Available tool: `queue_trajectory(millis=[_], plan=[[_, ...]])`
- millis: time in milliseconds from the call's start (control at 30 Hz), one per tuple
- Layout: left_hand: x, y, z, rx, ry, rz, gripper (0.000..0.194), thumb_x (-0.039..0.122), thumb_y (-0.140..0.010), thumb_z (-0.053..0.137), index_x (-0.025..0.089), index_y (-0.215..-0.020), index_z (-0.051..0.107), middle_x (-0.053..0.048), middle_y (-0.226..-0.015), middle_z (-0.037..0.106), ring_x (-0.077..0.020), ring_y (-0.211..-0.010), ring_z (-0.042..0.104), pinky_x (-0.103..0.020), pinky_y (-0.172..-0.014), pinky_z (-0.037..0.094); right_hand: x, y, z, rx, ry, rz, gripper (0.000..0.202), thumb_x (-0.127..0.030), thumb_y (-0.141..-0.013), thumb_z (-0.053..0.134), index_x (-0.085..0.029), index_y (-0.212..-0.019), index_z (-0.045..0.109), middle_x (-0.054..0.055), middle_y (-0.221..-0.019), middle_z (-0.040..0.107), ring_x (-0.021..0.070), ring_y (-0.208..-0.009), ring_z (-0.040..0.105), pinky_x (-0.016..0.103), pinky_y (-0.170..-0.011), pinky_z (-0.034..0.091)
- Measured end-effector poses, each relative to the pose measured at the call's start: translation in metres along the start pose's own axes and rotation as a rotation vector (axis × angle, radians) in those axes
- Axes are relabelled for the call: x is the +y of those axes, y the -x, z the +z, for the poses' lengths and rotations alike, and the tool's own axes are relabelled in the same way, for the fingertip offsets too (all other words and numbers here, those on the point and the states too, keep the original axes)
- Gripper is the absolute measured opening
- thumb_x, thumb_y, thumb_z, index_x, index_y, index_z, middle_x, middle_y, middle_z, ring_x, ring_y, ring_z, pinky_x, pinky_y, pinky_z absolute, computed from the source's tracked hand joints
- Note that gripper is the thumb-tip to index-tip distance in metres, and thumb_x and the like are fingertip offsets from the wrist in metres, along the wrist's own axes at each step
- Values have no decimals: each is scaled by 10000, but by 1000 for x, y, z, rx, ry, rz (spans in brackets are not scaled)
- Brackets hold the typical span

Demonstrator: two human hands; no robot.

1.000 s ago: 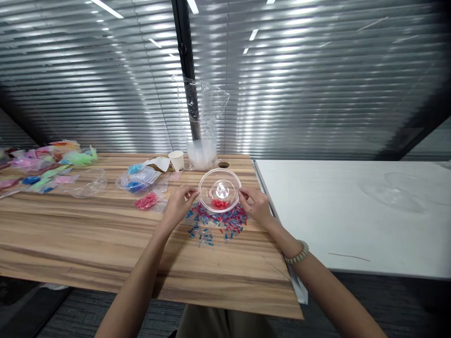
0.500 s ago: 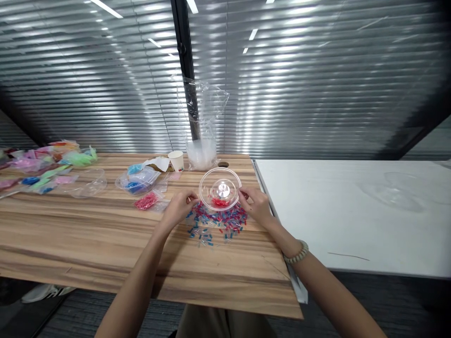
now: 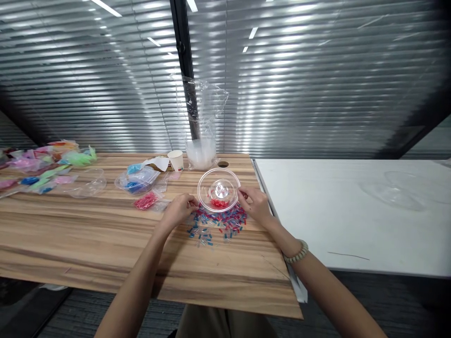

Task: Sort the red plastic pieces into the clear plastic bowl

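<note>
A clear round plastic bowl (image 3: 219,180) with red pieces in its lower part stands near the middle of the view, tilted toward me. My right hand (image 3: 254,203) grips its right rim between thumb and fingers. At its lower left, my left hand (image 3: 181,209) has thumb and fingertips pinched together by the edge of the loose pieces; whatever is between them is too small to make out. Many small red, blue and clear tube-like pieces (image 3: 229,220) lie in a spread heap on the wooden table below the bowl.
Left of my hands are a bag of red pieces (image 3: 145,201), a bowl with blue packets (image 3: 136,183) and a paper cup (image 3: 176,160). A tall clear bag (image 3: 201,152) stands behind. Colourful packets (image 3: 75,157) lie far left. A white table (image 3: 338,216) adjoins at right.
The bowl has shifted very slightly left and down. My left hand has moved slightly down. A shoe under the table at the lower left has mostly gone from sight.
</note>
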State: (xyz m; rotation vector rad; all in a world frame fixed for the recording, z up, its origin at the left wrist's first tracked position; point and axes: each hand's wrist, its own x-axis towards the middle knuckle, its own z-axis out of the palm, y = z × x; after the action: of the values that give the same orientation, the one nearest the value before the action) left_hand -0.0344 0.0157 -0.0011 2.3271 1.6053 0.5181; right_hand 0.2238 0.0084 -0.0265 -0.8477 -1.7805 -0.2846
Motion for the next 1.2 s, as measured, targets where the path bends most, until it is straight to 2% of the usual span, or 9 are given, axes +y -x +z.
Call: queue_trajectory(millis=[300,1200], plan=[[2,0,1,-62,-26,-18,118,207,-722,594,189,-795,685,-53,-818,682,-202,-769,605,-260,-670,435,-1,-1,-1,11,14,-13,122,-180,-853,482,-184,-845,604,38,-742,683,148,-652,635,258,-594,500],[13,3,-4,-106,-52,7,95,180,-718,591,171,-750,679,-47,-745,665,-177,-681,584,-234,-588,392,-1,-1,0,-10,-14,-11,106,-181,-857,487,-179,-856,592,27,-716,669,134,-626,619,245,-581,485]])
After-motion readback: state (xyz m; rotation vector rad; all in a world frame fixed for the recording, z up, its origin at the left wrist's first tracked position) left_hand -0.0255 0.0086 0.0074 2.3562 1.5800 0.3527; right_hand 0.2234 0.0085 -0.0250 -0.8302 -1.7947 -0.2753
